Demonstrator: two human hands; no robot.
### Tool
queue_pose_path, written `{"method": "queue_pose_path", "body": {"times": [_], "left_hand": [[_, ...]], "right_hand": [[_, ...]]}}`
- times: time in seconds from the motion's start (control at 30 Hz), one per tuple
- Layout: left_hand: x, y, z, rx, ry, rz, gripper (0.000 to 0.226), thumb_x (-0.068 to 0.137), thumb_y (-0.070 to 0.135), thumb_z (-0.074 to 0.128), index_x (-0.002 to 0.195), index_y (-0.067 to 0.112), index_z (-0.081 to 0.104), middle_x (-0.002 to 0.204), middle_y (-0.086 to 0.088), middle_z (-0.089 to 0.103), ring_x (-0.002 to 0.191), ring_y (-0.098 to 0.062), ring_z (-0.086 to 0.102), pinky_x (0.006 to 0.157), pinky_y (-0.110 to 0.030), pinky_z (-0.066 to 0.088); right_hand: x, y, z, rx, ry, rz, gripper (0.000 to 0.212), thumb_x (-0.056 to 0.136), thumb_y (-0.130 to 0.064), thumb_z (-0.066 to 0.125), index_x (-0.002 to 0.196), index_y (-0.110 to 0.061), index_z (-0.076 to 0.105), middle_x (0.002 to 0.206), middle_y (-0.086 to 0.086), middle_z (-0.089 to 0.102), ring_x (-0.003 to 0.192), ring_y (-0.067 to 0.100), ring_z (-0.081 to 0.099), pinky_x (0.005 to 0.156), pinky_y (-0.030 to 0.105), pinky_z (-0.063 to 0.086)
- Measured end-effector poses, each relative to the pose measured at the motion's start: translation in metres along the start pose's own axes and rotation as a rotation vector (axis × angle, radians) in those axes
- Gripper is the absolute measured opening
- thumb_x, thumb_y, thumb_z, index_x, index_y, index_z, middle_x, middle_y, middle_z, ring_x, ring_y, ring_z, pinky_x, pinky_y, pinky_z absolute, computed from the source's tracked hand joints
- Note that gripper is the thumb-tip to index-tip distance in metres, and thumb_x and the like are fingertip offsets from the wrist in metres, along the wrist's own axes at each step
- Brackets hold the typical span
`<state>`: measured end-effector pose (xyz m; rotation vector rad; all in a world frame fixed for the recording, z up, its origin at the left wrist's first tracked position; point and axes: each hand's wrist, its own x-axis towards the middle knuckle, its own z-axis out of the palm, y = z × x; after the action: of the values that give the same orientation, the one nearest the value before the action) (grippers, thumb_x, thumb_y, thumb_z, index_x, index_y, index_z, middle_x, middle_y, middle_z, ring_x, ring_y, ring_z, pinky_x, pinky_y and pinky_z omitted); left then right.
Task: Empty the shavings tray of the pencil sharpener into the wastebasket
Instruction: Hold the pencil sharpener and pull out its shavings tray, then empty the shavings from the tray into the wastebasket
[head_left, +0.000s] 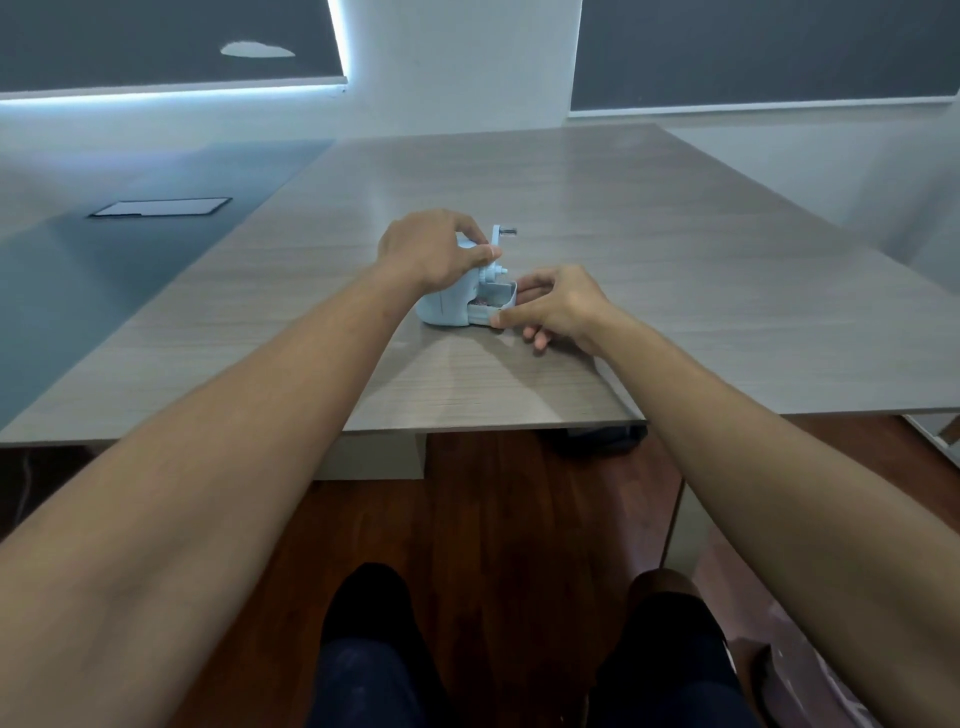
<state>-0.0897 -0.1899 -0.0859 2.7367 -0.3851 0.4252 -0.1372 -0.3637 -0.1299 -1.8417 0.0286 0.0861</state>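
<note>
Pale-blue pencil sharpener (449, 306) on surface (675, 260): left hand (431, 249) clamps its top, right hand (556, 306) pinches shavings tray (491, 312), part-drawn rightward toward that hand.

A large grey wood-grain table (597, 208) fills the middle of the room, its near edge above a dark reddish wooden floor (493, 519). To the left lies a blue-grey surface (104, 270) with a dark-framed rectangular panel (161, 206) set flat in it. The far wall (457, 62) is white, with a dark blind (156, 36) on the left, lit by a bright strip of light (171, 94) along its lower and right edges, and another dark blind (753, 47) on the right.
</note>
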Motion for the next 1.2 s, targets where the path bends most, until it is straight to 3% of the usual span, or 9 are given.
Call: {"method": "queue_pose_path", "body": {"times": [0.2, 0.4, 0.6, 0.8, 1.03, 1.2], "left_hand": [[-0.006, 0.005, 0.004, -0.042, 0.019, -0.037, 0.034, 0.082, 0.062, 0.052, 0.103, 0.039, 0.067, 0.126, 0.004, 0.062, 0.112, -0.022, 0.056, 0.074, -0.030, 0.037], [-0.009, 0.017, 0.006, -0.040, 0.020, -0.046, 0.046, 0.084, 0.059, 0.051, 0.121, 0.033, 0.059, 0.131, -0.003, 0.059, 0.120, -0.025, 0.052, 0.089, -0.037, 0.042], [-0.019, 0.063, 0.012, -0.065, 0.089, 0.028, 0.049, 0.085, 0.053, 0.053, 0.123, 0.022, 0.059, 0.130, -0.011, 0.057, 0.121, -0.031, 0.050, 0.095, -0.040, 0.041], [-0.035, 0.126, 0.034, -0.151, 0.053, 0.197, 0.040, 0.089, 0.046, 0.049, 0.114, 0.019, 0.065, 0.123, -0.008, 0.063, 0.113, -0.027, 0.056, 0.090, -0.038, 0.043], [-0.055, 0.212, 0.072, -0.473, -0.074, 0.214, 0.038, 0.092, 0.040, 0.048, 0.104, 0.010, 0.068, 0.107, -0.008, 0.068, 0.100, -0.024, 0.060, 0.078, -0.026, 0.037], [-0.083, 0.292, 0.105, -0.612, -0.191, 0.253, 0.032, 0.092, 0.039, 0.046, 0.088, 0.016, 0.067, 0.088, -0.004, 0.064, 0.088, -0.022, 0.058, 0.072, -0.024, 0.035]], "right_hand": [[-0.010, 0.002, -0.025, -0.010, 0.013, 0.028, 0.060, 0.066, -0.004, 0.090, 0.120, -0.001, 0.063, 0.106, 0.014, 0.075, 0.044, 0.009, 0.057, 0.038, 0.020, 0.048], [-0.025, 0.003, -0.052, -0.051, 0.045, 0.012, 0.063, 0.067, -0.007, 0.090, 0.122, -0.002, 0.061, 0.107, 0.012, 0.074, 0.044, 0.009, 0.059, 0.040, 0.019, 0.049], [-0.052, 0.008, -0.080, -0.034, 0.103, 0.008, 0.065, 0.065, -0.007, 0.091, 0.122, -0.001, 0.061, 0.108, 0.014, 0.074, 0.043, 0.009, 0.057, 0.038, 0.020, 0.048], [-0.093, 0.022, -0.116, -0.005, 0.242, 0.022, 0.064, 0.062, -0.007, 0.093, 0.117, -0.001, 0.062, 0.099, 0.011, 0.074, 0.039, 0.010, 0.055, 0.035, 0.021, 0.045], [-0.167, 0.052, -0.186, -0.027, 0.490, 0.077, 0.064, 0.062, -0.010, 0.093, 0.118, -0.003, 0.063, 0.101, 0.008, 0.073, 0.041, 0.008, 0.054, 0.036, 0.020, 0.044], [-0.238, 0.081, -0.244, 0.031, 0.670, 0.129, 0.062, 0.067, -0.006, 0.090, 0.121, 0.000, 0.062, 0.094, 0.005, 0.068, 0.040, 0.007, 0.053, 0.034, 0.019, 0.046]]}}
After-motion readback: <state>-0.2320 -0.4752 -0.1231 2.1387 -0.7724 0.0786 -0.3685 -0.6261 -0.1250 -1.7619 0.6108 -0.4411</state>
